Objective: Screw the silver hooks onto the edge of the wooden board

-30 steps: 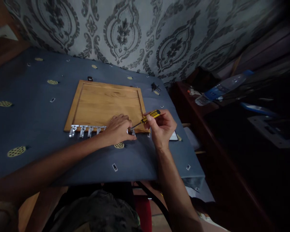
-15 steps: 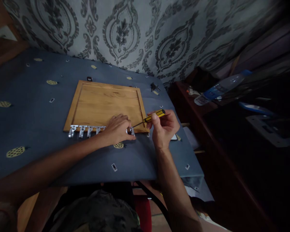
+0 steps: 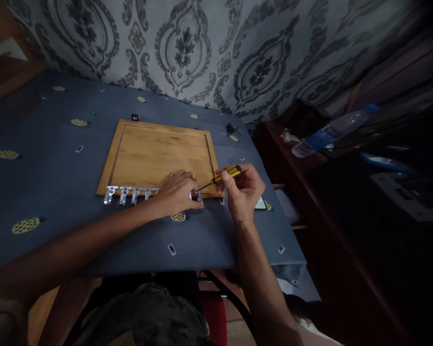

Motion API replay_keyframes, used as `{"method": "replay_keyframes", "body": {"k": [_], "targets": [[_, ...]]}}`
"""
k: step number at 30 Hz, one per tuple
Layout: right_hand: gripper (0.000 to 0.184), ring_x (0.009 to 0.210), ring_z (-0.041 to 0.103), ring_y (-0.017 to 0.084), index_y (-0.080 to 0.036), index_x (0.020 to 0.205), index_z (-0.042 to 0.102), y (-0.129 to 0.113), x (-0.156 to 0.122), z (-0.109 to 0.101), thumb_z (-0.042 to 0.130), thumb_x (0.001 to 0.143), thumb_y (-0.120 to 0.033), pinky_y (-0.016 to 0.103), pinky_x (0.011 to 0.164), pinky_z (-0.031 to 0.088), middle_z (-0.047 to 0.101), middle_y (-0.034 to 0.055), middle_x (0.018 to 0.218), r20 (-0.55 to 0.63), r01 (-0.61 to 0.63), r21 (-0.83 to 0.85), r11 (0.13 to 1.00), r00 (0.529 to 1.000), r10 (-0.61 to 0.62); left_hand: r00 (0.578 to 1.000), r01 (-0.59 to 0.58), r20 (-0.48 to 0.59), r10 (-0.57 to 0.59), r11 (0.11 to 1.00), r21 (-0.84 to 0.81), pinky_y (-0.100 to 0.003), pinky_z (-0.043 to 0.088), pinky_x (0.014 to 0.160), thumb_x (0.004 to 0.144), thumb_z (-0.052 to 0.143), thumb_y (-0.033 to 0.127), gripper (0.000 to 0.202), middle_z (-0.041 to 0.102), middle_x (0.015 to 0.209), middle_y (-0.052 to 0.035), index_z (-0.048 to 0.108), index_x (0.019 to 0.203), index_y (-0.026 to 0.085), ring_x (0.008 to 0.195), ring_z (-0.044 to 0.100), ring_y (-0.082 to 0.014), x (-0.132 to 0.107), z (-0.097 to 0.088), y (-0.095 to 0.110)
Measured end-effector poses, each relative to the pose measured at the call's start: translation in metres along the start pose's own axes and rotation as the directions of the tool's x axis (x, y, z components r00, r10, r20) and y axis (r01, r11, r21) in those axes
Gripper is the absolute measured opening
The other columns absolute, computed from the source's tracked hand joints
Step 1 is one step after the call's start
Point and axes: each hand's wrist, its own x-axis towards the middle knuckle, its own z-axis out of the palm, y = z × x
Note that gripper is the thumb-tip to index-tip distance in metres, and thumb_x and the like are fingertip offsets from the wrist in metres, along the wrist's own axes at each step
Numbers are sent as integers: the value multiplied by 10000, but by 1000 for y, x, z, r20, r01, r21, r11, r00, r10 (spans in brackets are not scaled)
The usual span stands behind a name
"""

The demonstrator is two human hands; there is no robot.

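A wooden board (image 3: 159, 154) lies flat on a table covered with a blue patterned cloth (image 3: 50, 182). A silver metal hook rail (image 3: 130, 193) runs along the board's near edge. My left hand (image 3: 176, 192) presses down on the rail's right part, fingers curled over it. My right hand (image 3: 243, 190) grips a yellow and black screwdriver (image 3: 223, 175), whose tip points down-left at the rail's right end beside my left fingers. The rail's right end is mostly hidden by my hands.
A patterned grey wall (image 3: 209, 53) rises behind the table. Small dark bits (image 3: 232, 129) lie beyond the board's far right corner. To the right stands a dark wooden shelf (image 3: 310, 163) with a plastic water bottle (image 3: 332, 130). A white card (image 3: 260, 203) lies by my right hand.
My right hand with the screwdriver shifted slightly right and then back, its handle rocking. My left hand has stayed on the rail.
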Motion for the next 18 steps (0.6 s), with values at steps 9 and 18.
{"method": "replay_keyframes", "body": {"k": [9, 18], "targets": [[229, 461, 567, 72, -235, 892, 750, 1, 0, -7, 784, 814, -448, 250, 458, 486, 758, 3, 869, 76, 8, 0, 1000, 997, -8, 1000, -17, -7, 17, 1000, -5, -392, 446, 836, 758, 830, 472, 342, 666, 956, -65, 684, 882, 188, 974, 598, -275, 0, -1, -1], [410, 413, 498, 57, -215, 742, 599, 2, 2, 3, 855, 703, -532, 197, 406, 410, 585, -80, 589, -48, 36, -29, 999, 998, -37, 1000, 0, 3, 0, 1000, -13, -404, 450, 849, 755, 837, 460, 362, 667, 957, -77, 685, 902, 167, 992, 602, -292, 0, -2, 0]]}}
